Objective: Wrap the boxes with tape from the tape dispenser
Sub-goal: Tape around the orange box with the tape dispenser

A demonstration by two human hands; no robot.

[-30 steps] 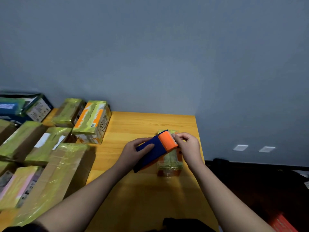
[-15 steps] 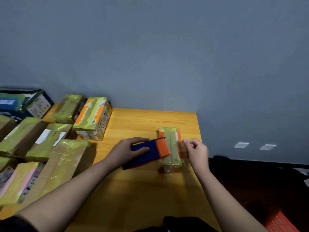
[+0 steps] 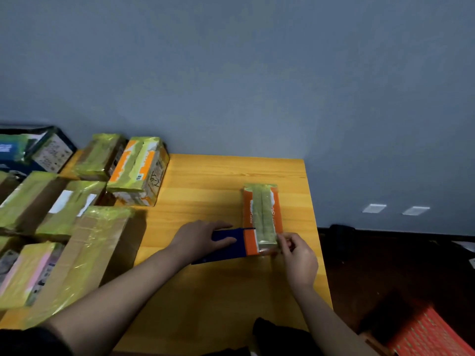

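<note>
Meanwhile, the left hand [image 3: 203, 240] lay over the blue and orange tape dispenser [image 3: 231, 246], fingers curled round its blue body, holding it on the wooden table [image 3: 218, 181]. The dispenser's orange end touched the near left side of the narrow orange box [image 3: 262, 214], which lay lengthwise near the table's right edge with greenish tape along its top. The right hand [image 3: 298, 258] sat at the box's near right corner, fingertips pinched together there; whether they held tape could not be told. Several taped boxes [image 3: 77, 227] crowded the table's left side.
</note>
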